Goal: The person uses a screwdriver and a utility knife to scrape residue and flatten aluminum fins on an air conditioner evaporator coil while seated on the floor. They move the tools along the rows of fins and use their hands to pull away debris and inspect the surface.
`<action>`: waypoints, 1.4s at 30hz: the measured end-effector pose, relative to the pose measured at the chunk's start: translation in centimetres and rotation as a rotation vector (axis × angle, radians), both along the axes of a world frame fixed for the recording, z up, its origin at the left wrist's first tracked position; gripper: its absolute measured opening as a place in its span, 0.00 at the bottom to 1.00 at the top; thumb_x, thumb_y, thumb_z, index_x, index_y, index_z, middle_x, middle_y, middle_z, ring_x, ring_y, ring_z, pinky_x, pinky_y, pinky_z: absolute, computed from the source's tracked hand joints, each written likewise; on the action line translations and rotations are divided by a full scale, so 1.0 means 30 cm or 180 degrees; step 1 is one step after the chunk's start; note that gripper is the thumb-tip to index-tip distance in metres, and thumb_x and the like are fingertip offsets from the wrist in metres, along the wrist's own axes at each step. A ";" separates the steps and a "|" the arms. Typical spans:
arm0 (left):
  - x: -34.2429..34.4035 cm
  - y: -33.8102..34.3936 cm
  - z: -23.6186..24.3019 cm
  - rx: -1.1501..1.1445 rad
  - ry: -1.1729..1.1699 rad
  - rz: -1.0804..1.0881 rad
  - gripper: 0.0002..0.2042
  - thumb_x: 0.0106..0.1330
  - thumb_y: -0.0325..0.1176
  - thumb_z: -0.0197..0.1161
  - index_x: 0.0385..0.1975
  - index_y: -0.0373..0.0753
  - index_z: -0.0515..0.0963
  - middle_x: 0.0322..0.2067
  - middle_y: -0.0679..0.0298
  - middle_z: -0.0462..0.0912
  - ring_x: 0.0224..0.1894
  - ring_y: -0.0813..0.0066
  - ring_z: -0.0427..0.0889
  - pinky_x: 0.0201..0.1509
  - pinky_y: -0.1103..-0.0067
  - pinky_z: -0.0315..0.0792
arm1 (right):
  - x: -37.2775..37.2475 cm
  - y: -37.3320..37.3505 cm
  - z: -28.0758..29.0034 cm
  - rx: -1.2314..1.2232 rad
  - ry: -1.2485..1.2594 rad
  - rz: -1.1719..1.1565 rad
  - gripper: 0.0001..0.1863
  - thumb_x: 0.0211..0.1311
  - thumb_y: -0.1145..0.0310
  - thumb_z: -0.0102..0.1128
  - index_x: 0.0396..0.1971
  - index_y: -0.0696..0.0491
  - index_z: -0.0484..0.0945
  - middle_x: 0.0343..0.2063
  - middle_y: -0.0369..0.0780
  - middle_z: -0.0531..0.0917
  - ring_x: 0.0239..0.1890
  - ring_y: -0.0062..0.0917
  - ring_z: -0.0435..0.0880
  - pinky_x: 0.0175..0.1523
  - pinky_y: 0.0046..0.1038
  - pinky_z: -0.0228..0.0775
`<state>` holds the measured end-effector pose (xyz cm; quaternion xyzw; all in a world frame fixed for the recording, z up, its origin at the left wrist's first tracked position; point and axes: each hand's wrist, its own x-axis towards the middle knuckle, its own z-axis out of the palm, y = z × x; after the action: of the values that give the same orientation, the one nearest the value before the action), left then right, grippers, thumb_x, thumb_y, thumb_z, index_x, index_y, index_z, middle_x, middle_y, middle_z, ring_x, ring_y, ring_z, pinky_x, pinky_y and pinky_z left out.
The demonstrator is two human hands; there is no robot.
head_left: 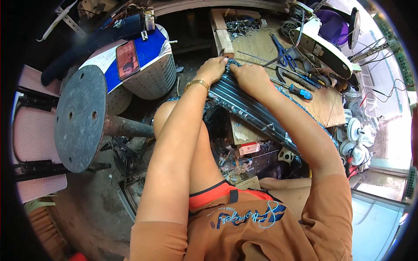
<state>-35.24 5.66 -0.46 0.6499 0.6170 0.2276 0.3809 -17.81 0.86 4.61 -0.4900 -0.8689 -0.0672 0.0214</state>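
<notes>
A long dark ribbed panel slants from the middle of the workbench down to the right, its edges lined with shiny bluish, crinkled material. My left hand, with a gold watch at the wrist, is closed on the panel's far end. Close beside it, my right hand is closed on the same end, fingers curled and thumb near the edge. The fingertips of both hands are partly hidden, so any small thing between them cannot be made out. Right of the panel lie a screwdriver with a blue and black handle and blue-handled scissors.
The wooden workbench carries pliers and a pile of small metal parts. At left stand a round metal stool and a perforated drum, with a phone on top. A white fan part and spools crowd the right.
</notes>
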 end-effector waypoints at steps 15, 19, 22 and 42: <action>-0.022 0.033 -0.070 0.0201 0.0119 -0.0085 0.26 0.81 0.56 0.46 0.65 0.51 0.81 0.64 0.52 0.83 0.69 0.47 0.78 0.72 0.57 0.70 | 0.078 -0.064 0.016 -0.0326 0.0167 -0.0212 0.12 0.73 0.66 0.52 0.45 0.48 0.85 0.33 0.48 0.91 0.37 0.45 0.93 0.40 0.48 0.84; -0.010 0.041 -0.057 0.0094 0.0104 -0.0155 0.26 0.81 0.56 0.45 0.67 0.51 0.79 0.65 0.52 0.82 0.69 0.46 0.78 0.73 0.57 0.69 | 0.120 -0.057 0.006 -0.0447 0.0037 -0.0290 0.10 0.75 0.63 0.54 0.47 0.48 0.82 0.32 0.49 0.90 0.37 0.48 0.91 0.40 0.51 0.82; -0.013 0.038 -0.055 0.0081 0.0096 -0.0118 0.26 0.81 0.56 0.45 0.68 0.51 0.79 0.65 0.52 0.82 0.70 0.47 0.77 0.73 0.57 0.68 | 0.143 -0.066 0.005 -0.0447 0.0068 -0.0303 0.11 0.76 0.62 0.54 0.48 0.47 0.82 0.33 0.49 0.90 0.37 0.48 0.91 0.41 0.51 0.82; -0.021 0.058 -0.087 -0.0040 -0.0155 -0.0139 0.27 0.81 0.55 0.47 0.69 0.48 0.78 0.67 0.50 0.80 0.72 0.47 0.75 0.75 0.62 0.67 | 0.313 -0.180 0.052 -0.0701 -0.0093 -0.0430 0.12 0.74 0.65 0.53 0.49 0.46 0.85 0.35 0.48 0.91 0.39 0.46 0.92 0.42 0.49 0.82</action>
<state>-35.88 7.41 -3.07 0.6551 0.5947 0.2310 0.4048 -8.43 -4.54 6.17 -0.5457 -0.8363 0.0202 -0.0498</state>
